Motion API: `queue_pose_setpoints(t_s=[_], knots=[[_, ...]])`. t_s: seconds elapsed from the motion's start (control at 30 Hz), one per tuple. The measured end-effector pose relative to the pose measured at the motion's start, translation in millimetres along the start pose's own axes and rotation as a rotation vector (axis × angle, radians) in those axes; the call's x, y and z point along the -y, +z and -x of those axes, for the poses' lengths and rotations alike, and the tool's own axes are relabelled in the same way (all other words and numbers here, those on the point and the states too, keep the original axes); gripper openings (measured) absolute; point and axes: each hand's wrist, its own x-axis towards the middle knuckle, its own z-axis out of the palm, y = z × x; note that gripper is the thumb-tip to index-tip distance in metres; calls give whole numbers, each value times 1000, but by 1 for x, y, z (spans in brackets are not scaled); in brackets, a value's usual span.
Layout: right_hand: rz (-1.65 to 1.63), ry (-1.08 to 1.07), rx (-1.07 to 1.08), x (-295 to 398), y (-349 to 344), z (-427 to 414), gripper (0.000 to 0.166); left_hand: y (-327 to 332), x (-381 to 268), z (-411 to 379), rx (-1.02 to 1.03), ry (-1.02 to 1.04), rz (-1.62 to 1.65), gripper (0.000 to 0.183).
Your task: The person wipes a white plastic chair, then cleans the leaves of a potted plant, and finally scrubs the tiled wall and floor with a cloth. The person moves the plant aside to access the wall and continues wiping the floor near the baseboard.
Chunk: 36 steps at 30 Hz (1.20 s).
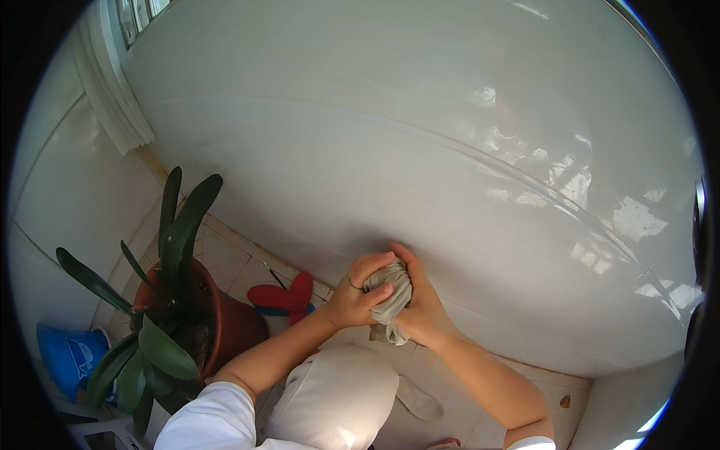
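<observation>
A grey-beige cloth, bunched and folded, is held between both of my hands in front of a glossy white wall panel. My left hand wraps around the cloth from the left, with a thin dark green ring on one finger. From the right side, my right hand grips the same bundle. A loose end of the cloth hangs below my palms. Whether my fingertips touch the wall cannot be made out.
To the left stands a terracotta-coloured pot with a broad-leaved plant. Beside it on the tiled floor lies a red star-shaped object. A blue bag sits at far left. My bent knee is below my hands.
</observation>
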Motion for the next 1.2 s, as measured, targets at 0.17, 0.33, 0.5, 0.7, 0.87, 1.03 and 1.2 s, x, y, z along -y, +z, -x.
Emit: queue_pose_setpoints(t_s=[0.17,0.33,0.5,0.7,0.87,1.03,1.2], knots=[[547,-616,-81,80,-43,36,84,-48,-25,-90,-441,120,-272,52],[461,-958,-575,91,-97,43,46,-49,-18,-174,-410,225,-556,59],[612,-973,-629,84,-126,58,32,-10,10,-124,-280,312,-569,46],[604,-993,-599,73,-122,56,21,-3,39,77,283,144,-515,41],[771,-1015,-427,51,-104,54,14,-14,23,70,-35,-272,-452,41],[775,-1031,-394,33,-91,50,19,-47,6,-133,-673,-21,-469,44],[779,-967,-335,23,-100,48,18,-37,34,-91,-567,48,-628,43]])
